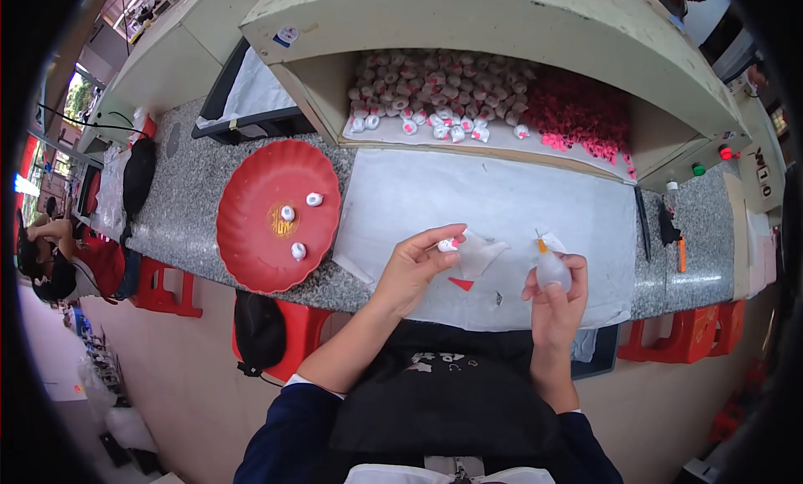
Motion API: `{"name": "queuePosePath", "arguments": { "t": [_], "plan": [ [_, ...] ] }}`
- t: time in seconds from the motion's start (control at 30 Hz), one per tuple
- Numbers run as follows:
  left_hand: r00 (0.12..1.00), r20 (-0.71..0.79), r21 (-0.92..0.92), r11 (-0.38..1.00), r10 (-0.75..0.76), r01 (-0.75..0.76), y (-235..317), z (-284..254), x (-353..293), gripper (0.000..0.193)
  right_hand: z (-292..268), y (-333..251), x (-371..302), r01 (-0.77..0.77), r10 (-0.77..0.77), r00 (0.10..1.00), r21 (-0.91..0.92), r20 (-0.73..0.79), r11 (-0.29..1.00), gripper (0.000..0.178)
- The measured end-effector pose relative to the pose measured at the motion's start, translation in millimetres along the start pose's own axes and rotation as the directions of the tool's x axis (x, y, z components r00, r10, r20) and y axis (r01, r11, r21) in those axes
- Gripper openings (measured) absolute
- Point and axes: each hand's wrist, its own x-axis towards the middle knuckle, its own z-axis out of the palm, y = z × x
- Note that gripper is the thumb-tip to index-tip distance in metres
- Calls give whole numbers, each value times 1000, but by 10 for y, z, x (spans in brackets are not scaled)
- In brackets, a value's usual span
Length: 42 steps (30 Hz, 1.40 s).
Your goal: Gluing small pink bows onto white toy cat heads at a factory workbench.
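Between the thumb and fingers of my left hand is a small white figure piece with pink on it. My right hand grips a translucent squeeze bottle, its orange-based thin needle tip pointing up and away from me. The two hands are apart, above a white paper sheet. On the sheet, close to my left hand, lie a crumpled white cloth and a small red scrap. To the left, a red scalloped plate carries three small white pieces.
A shelf box stands behind the sheet, holding many white pieces and a heap of pink parts. A black tray sits at the back left. On the right lie a black stick and an orange tool.
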Motion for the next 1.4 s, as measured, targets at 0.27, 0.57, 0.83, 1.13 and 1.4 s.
{"name": "queuePosePath", "arguments": {
  "t": [0.27,0.57,0.83,1.13,1.4],
  "plan": [
    [979,-15,-64,977,203,-204,-67,75,-256,21,400,-75,38,185,-111,936,200,-335,962,30],
    [982,-55,-108,977,181,-186,-18,116,-349,24,422,31,-67,434,-503,861,-406,-76,804,37],
    [966,-17,-47,965,258,-259,-159,170,-264,32,339,-14,-158,544,-577,809,-513,111,664,41],
    [892,-227,82,921,390,-382,-97,72,-376,38,373,-46,-84,614,-588,789,-290,181,734,42],
    [934,-141,31,945,327,-326,-223,152,-281,35,256,-27,-125,662,-629,742,-410,234,628,36]
  ]
}}
